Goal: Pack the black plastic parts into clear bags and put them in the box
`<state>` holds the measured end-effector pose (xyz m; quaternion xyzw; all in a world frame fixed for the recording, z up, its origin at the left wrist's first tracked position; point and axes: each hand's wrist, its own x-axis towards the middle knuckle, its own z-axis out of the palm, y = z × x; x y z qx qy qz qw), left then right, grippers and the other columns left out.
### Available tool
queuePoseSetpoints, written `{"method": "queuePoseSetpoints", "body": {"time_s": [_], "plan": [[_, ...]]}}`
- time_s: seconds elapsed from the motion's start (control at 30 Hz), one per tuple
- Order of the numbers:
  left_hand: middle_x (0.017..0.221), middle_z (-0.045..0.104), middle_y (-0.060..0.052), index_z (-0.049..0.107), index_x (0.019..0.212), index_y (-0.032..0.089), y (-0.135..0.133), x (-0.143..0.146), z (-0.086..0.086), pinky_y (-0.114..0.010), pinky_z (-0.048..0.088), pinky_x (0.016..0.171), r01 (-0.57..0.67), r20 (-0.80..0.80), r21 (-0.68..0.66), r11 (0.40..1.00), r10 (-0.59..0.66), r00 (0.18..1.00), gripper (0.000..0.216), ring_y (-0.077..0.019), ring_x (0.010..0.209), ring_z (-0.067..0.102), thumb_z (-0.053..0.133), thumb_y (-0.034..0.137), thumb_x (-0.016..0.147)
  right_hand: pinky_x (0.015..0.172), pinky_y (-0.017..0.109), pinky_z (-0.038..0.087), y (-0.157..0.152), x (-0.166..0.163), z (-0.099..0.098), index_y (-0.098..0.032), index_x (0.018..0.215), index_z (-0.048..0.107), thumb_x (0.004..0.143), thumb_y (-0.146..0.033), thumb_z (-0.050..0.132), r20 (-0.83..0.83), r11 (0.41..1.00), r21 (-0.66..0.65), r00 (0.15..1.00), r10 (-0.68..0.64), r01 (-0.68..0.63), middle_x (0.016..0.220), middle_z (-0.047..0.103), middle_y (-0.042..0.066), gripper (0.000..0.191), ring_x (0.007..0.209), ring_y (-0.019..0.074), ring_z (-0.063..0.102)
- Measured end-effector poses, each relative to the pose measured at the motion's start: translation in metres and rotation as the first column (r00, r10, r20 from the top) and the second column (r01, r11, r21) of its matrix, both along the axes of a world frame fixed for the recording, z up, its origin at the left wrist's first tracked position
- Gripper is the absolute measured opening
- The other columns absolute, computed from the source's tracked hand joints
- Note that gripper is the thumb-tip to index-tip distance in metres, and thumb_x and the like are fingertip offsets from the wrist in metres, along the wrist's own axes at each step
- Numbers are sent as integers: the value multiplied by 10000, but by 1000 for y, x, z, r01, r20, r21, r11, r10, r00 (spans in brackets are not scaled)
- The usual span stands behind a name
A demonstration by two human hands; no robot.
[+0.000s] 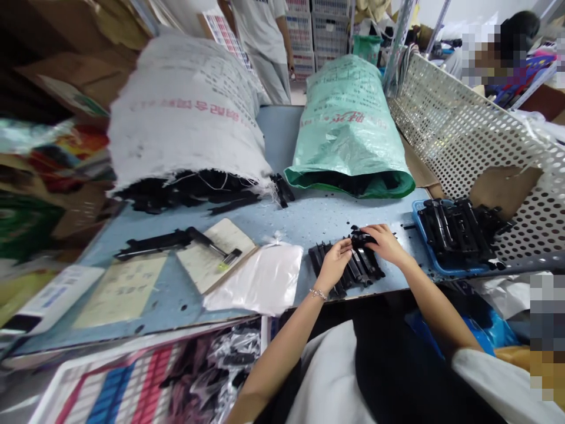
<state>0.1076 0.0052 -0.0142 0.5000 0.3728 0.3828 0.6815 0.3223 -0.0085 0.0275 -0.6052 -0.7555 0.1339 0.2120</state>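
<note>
Several slim black plastic parts point(362, 274) lie side by side in a row at the table's front edge. Above the row, my right hand point(385, 242) grips one black plastic part point(361, 238), fingers curled over its top. My left hand point(336, 264), with a chain bracelet at the wrist, is closed with its fingertips at the left end of that same part. The fingers cover much of the part, so its full shape is hidden.
A blue basket point(417, 218) heaped with black parts stands right, beside a perforated panel point(468, 118). White point(185, 112) and green point(348, 129) sacks of black parts lie behind. Left are clear plastic bags point(265, 277), a notepad point(207, 253) and a crate point(66, 377). A person point(260, 35) stands beyond.
</note>
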Motion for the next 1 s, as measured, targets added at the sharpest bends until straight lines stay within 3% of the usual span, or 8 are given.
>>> {"method": "queuePoseSetpoints", "body": {"time_s": [0.1,0.2,0.33,0.4,0.5,0.63,0.8,1.0], "plan": [[1454,529,-162,498,1384,192,-10,2,13,-507,342,1192,25,12,100,995,-26,1000,645,-297,1357,516,754,329,808,1022,555,457,-12,-17,25,-235,1325,575,870,-232,644,-88,991,99,993,-78,86,1270,637,124,460,1187,330,535],[1525,450,-134,372,1482,250,-23,3,37,-478,331,1197,37,37,219,975,-46,998,903,-307,1418,436,843,370,721,971,472,511,-28,-41,55,-271,1369,513,924,-327,627,-282,992,127,959,39,-3,1279,612,97,464,1164,282,564],[1144,672,-66,543,1288,221,-31,-5,70,-366,559,862,-10,116,64,998,3,993,605,-218,939,689,764,478,788,838,385,552,-32,-57,77,-237,1303,522,1000,-403,500,-392,967,250,918,58,46,1180,578,108,345,1050,233,595],[891,671,-11,596,1129,192,-32,-13,83,-286,535,614,20,174,-87,996,-4,985,506,-137,629,636,768,505,771,832,400,539,-26,-58,79,-214,1248,537,997,-429,502,-301,935,349,952,55,56,1129,579,117,332,1023,244,583],[717,624,25,599,980,168,-32,-25,94,-235,448,481,34,213,-198,980,10,977,473,-98,488,557,806,504,720,806,409,511,-12,-63,76,-210,1099,577,1011,-438,463,-152,907,420,982,111,-38,1004,602,107,271,942,250,569],[636,619,37,599,942,171,-30,-29,93,-225,422,462,-76,146,-206,976,107,983,457,-100,461,547,818,498,711,766,364,465,13,-79,70,-217,952,573,1044,-438,366,-225,937,344,964,143,-58,877,588,69,316,846,216,550],[686,641,26,624,941,168,-14,-32,87,-210,450,509,-205,208,-335,920,285,936,506,-88,522,567,843,528,661,740,312,444,28,-93,66,-215,905,560,1053,-489,297,-444,996,66,892,90,-68,829,592,23,408,778,171,551],[762,651,9,649,1134,165,-7,-53,84,-201,468,578,-227,286,-407,885,359,888,589,-80,602,567,822,510,689,796,383,418,-26,-112,45,-203,968,639,1006,-467,480,-82,938,132,939,333,-321,930,652,91,310,868,230,519]]}}
